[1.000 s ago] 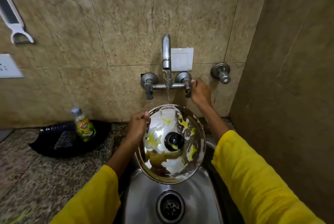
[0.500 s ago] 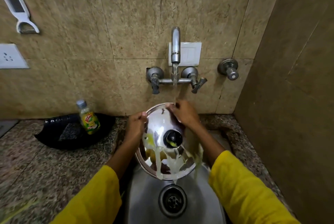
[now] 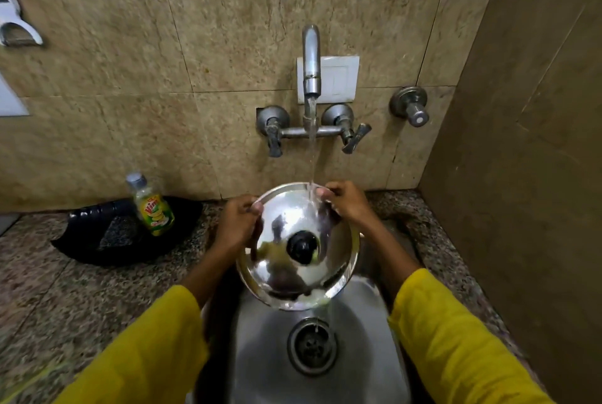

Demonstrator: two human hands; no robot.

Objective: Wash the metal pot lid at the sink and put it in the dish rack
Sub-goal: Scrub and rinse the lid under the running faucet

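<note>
Head view, both hands' fingers gripping pot lid [image 3: 293, 260], steel sink [image 3: 260, 354], granite counter [image 3: 81, 289]

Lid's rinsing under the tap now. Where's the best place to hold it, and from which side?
By the rim, from both sides: the lid is tilted, with water running off its near edge. The left hand and right hand pinch the far rim, leaving the knob and dome open to the stream.

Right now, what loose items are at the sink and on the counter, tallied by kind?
Pot lids: 1, the pot lid, held under the water by the left hand and right hand
Soap bottles: 1, the soap bottle
Black trays: 1, the black tray under the bottle
Total: 3
</note>
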